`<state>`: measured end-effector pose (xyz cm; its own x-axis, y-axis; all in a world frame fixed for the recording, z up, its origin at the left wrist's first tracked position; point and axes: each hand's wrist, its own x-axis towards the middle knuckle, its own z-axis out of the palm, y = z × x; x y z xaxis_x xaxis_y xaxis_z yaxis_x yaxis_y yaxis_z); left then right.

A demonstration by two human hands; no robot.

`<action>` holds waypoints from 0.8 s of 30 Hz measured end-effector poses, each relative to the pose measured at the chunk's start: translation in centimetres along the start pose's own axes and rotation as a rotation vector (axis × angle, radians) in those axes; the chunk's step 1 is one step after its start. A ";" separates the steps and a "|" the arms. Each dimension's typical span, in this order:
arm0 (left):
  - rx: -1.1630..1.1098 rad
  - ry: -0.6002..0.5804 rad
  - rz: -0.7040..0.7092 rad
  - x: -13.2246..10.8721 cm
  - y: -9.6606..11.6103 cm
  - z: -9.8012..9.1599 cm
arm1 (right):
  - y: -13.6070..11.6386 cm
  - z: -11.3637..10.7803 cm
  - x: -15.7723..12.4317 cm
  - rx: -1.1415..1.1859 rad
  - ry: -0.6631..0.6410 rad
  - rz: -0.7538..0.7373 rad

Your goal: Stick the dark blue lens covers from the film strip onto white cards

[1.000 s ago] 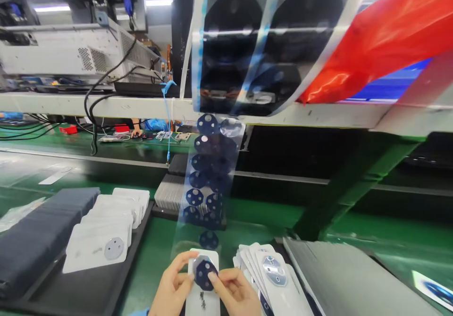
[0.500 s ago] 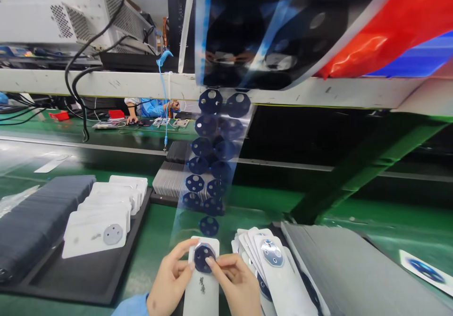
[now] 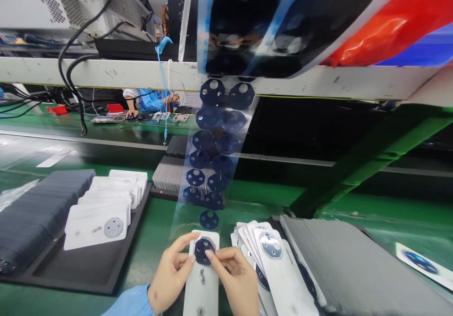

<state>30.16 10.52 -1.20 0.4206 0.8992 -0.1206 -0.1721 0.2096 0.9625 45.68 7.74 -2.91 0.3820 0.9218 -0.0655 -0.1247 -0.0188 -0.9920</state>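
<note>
At the bottom centre my left hand point(image 3: 170, 274) and my right hand point(image 3: 234, 278) close their fingers on a white phone back cover point(image 3: 201, 284). The fingertips of both hands press a dark blue round sticker point(image 3: 204, 250) onto the cover's camera ring. A clear film strip point(image 3: 212, 160) carrying several more of these dark blue stickers hangs from above down to just behind the cover. To the right of my right hand lies a fanned stack of white covers point(image 3: 272, 269).
A black tray point(image 3: 88, 271) at left holds rows of white covers point(image 3: 102, 212) beside a dark grey stack point(image 3: 31, 212). A grey stack point(image 3: 354, 273) lies at right. Red film point(image 3: 389, 19) hangs at top right. Another person's hands point(image 3: 148, 108) work across the green belt.
The view has tilted down a little and the cover now sits higher in it. My fingers have pressed the sticker flatter onto the camera ring.
</note>
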 end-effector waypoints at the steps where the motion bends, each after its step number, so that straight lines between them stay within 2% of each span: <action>1: -0.004 -0.001 0.000 0.0 0.0 0.0 | 0.0 0.0 0.0 -0.002 0.001 -0.005; 24: -0.004 -0.003 0.008 -0.1 0.0 0.2 | 0.4 0.0 0.1 0.023 0.001 -0.020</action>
<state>30.26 10.36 -1.12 0.4223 0.8995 -0.1120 -0.1789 0.2038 0.9625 45.67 7.86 -3.27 0.3859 0.9214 -0.0460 -0.1377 0.0082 -0.9904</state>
